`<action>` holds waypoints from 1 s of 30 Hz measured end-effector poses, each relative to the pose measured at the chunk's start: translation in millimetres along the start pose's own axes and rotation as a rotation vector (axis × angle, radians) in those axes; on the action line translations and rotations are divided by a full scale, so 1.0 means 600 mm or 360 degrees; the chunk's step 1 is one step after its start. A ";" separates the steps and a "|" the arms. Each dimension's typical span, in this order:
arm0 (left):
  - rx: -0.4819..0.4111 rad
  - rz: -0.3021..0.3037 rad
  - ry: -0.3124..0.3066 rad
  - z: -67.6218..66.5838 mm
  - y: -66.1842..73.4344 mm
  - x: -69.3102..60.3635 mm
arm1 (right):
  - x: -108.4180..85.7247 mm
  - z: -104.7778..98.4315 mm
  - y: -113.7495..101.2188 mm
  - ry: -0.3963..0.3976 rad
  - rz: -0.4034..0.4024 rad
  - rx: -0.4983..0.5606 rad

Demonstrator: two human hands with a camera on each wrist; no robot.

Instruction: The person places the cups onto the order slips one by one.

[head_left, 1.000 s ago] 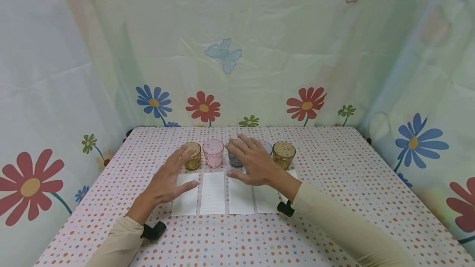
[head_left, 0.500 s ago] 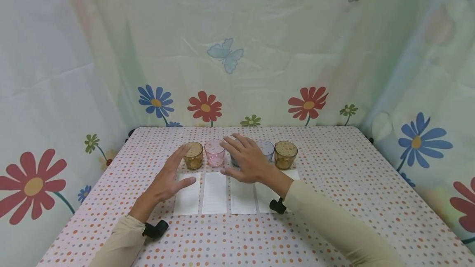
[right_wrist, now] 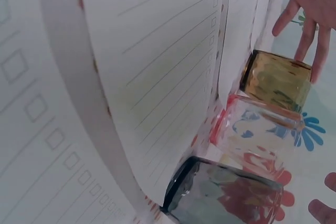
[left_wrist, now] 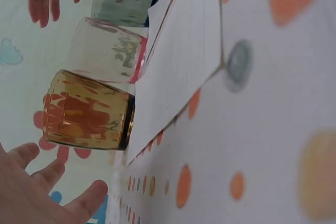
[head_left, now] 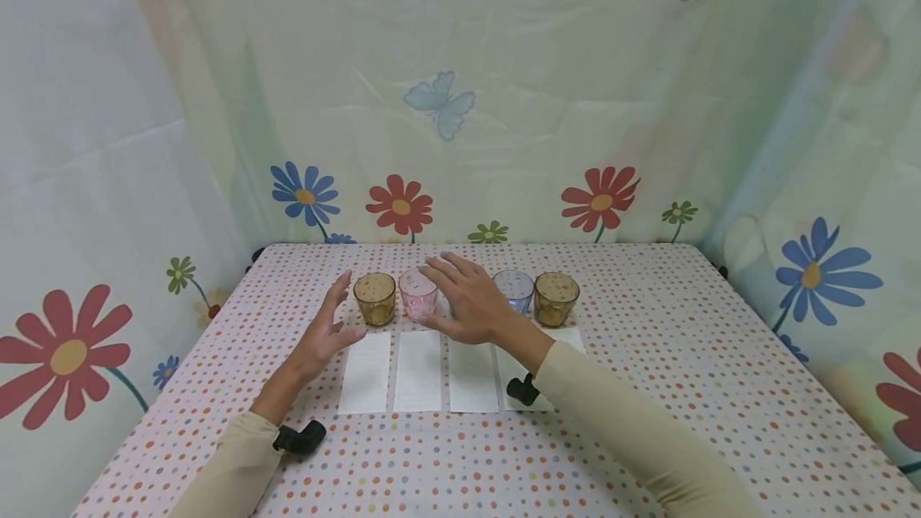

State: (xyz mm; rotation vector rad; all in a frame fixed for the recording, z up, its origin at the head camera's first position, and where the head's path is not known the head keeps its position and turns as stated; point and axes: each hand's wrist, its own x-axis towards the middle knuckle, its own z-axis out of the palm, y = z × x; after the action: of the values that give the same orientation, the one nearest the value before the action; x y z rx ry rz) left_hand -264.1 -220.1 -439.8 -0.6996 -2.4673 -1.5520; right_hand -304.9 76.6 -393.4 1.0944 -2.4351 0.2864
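Observation:
My left hand (head_left: 320,342), fingers spread, hovers just left of an amber glass (head_left: 376,299) and holds nothing. The left wrist view shows a gap between its fingertips and that amber glass (left_wrist: 86,113). My right hand (head_left: 471,302) is held palm down with relaxed fingers, in front of a pink glass (head_left: 416,291) and over a grey glass, which it mostly hides in the head view. The grey glass (right_wrist: 223,195) stands beside the pink one (right_wrist: 257,132) in the right wrist view. Right of my right hand are a clear bluish glass (head_left: 514,289) and another amber glass (head_left: 556,299).
Several white lined paper sheets (head_left: 417,374) lie side by side in front of the glasses. A dotted cloth covers the table (head_left: 432,470). Flower-printed curtains (head_left: 532,62) surround the table at the back and sides. A black wrist mount is on each sleeve.
My left hand has drawn back leftward from the left amber glass, uncovering it. My right hand has shifted left and slightly away from me, uncovering more of the bluish glass. The glasses stay put.

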 end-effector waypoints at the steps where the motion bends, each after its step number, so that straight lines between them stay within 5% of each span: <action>1: -0.0038 0.0002 0.0000 -0.001 -0.002 0.000 | 0.002 0.001 -0.001 -0.0020 0.0008 0.0011; 19: -0.0144 -0.0122 0.0002 -0.004 -0.016 0.001 | 0.063 0.027 -0.035 -0.0228 0.0092 0.0038; 30: -0.0163 -0.0079 0.0017 -0.010 -0.018 0.001 | 0.087 0.039 -0.050 -0.0330 0.0110 -0.0016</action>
State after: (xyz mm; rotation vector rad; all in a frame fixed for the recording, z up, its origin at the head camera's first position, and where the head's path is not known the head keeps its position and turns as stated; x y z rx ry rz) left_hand -270.3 -229.2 -445.4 -0.6483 -2.4295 -1.7059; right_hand -320.3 14.0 -388.4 1.0845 -2.6576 0.1902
